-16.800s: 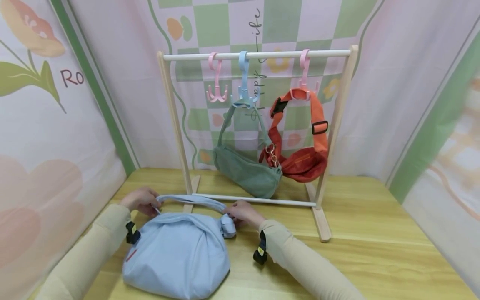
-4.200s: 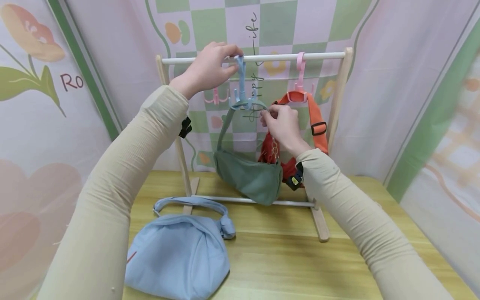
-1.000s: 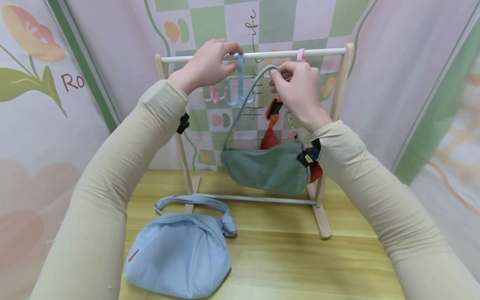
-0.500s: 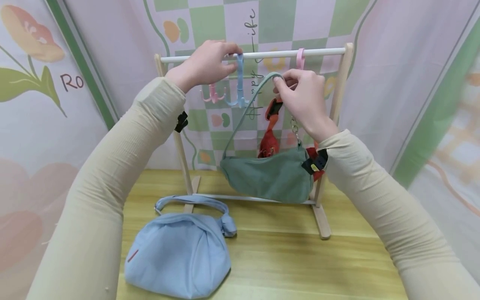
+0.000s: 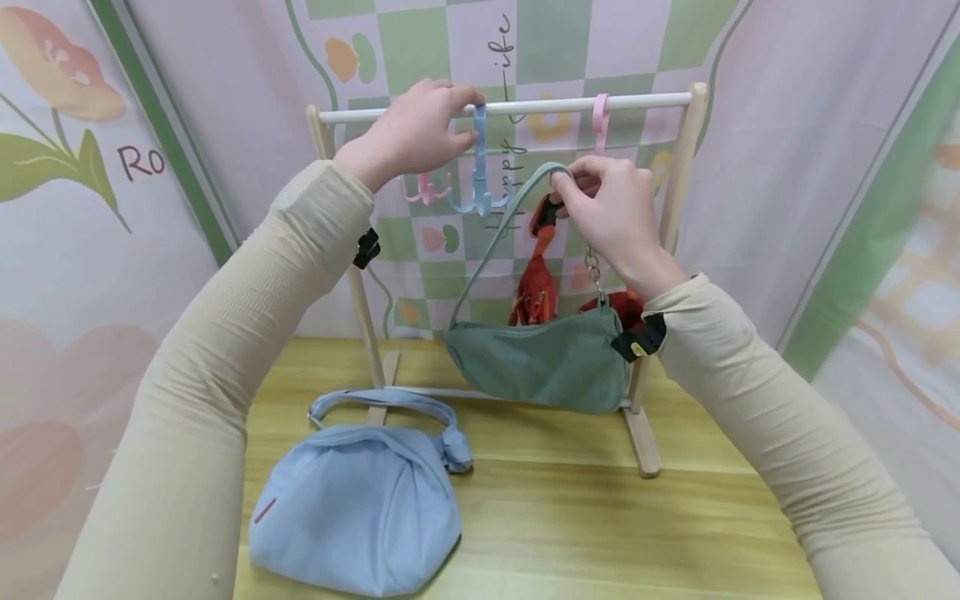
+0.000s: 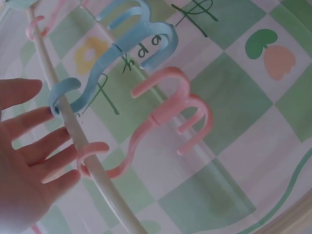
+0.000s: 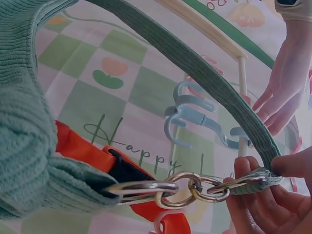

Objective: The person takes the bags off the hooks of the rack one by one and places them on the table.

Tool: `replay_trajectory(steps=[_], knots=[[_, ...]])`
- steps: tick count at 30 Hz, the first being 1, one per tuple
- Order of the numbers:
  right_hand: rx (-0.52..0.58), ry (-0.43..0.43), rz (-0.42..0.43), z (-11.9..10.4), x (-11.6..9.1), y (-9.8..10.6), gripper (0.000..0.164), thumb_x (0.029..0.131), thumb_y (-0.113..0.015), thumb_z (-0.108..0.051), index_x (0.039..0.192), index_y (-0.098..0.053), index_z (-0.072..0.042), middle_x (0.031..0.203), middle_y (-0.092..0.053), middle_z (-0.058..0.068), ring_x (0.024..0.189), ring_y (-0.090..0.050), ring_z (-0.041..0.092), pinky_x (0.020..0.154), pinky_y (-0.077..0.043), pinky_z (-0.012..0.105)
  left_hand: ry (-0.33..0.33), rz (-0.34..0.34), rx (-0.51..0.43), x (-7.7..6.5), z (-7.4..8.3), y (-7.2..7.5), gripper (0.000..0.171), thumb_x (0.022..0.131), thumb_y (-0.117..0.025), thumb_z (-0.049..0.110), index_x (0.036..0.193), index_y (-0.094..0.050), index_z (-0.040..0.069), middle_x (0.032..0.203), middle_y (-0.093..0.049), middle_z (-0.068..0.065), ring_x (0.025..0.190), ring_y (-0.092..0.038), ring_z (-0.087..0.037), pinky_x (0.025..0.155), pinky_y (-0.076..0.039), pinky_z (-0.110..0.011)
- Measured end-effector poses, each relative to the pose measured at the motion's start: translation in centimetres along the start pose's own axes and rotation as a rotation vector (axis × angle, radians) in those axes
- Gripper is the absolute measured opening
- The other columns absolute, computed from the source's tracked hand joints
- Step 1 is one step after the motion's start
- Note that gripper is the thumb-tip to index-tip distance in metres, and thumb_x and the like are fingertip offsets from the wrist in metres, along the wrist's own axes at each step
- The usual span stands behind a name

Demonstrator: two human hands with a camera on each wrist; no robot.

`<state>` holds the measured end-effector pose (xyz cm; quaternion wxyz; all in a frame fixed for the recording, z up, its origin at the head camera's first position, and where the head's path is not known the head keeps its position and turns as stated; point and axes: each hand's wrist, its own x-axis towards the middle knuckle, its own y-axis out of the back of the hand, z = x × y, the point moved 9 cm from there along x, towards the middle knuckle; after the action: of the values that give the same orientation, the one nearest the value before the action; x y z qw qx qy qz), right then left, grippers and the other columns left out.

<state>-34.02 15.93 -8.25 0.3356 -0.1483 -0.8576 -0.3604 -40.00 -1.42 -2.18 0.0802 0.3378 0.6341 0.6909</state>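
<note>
1. My right grip (image 5: 621, 212) suspends the long green corduroy bag (image 5: 543, 367) by its pinched strap (image 7: 197, 71), below-right of the pronged blue plastic hook (image 5: 480, 162).
2. Left grip (image 5: 415, 129), fingers extended, touches that hook, presumably steadying it.

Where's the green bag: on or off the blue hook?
Off: the green bag hangs by its strap from the right hand; the right wrist view shows no strap on the blue hook.
</note>
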Motion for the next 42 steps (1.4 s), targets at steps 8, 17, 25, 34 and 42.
replay_trajectory(steps=[8, 17, 25, 34, 42], knots=[[0.096, -0.084, -0.127, 0.9, -0.6, -1.0, 0.031, 0.096, -0.052, -0.033, 0.107, -0.066, -0.008, 0.094, -0.072, 0.009, 0.072, -0.069, 0.01, 0.056, -0.049, 0.018, 0.027, 0.108, 0.005, -0.5, -0.1, 0.3, 0.049, 0.097, -0.048, 0.03, 0.144, -0.04, 0.017, 0.145, -0.043, -0.007, 0.136, -0.033, -0.024, 0.113, -0.029, -0.039], [0.174, -0.155, -0.223, 1.6, -1.0, -1.7, 0.036, 0.097, -0.049, -0.036, 0.112, -0.062, -0.006, 0.091, -0.073, 0.003, 0.07, -0.068, 0.004, 0.063, -0.052, 0.019, 0.027, 0.286, -0.051, -1.8, 0.2, 1.2, 0.038, 0.095, -0.05, 0.027, 0.131, -0.054, 0.013, 0.135, -0.051, -0.004, 0.126, -0.04, -0.019, 0.107, -0.032, -0.029], [0.264, -0.219, -0.301, 2.2, -1.7, -2.4, 0.041, 0.097, -0.049, -0.04, 0.11, -0.062, -0.004, 0.088, -0.072, 0.003, 0.075, -0.07, 0.011, 0.068, -0.054, 0.024, 0.019, 0.36, -0.166, -3.5, 0.5, 0.9, 0.031, 0.096, -0.052, 0.027, 0.122, -0.059, 0.012, 0.129, -0.055, -0.002, 0.122, -0.042, -0.017, 0.103, -0.033, -0.025], [0.282, -0.255, -0.341, 3.3, -2.8, -2.7, 0.045, 0.095, -0.048, -0.047, 0.109, -0.063, -0.007, 0.093, -0.07, 0.004, 0.083, -0.069, 0.017, 0.071, -0.054, 0.022, -0.049, 0.409, -0.258, -5.4, 0.7, -0.4, 0.027, 0.095, -0.055, 0.025, 0.114, -0.063, 0.008, 0.118, -0.063, -0.004, 0.12, -0.047, -0.018, 0.107, -0.03, -0.025], [0.242, -0.248, -0.331, 3.7, -3.0, -2.7, 0.047, 0.095, -0.047, -0.05, 0.102, -0.065, -0.008, 0.086, -0.068, 0.003, 0.076, -0.063, 0.016, 0.067, -0.053, 0.024, -0.082, 0.421, -0.352, -6.6, 0.8, -2.4, 0.025, 0.094, -0.059, 0.027, 0.11, -0.065, 0.009, 0.111, -0.067, -0.003, 0.098, -0.05, -0.018, 0.093, -0.037, -0.031]])
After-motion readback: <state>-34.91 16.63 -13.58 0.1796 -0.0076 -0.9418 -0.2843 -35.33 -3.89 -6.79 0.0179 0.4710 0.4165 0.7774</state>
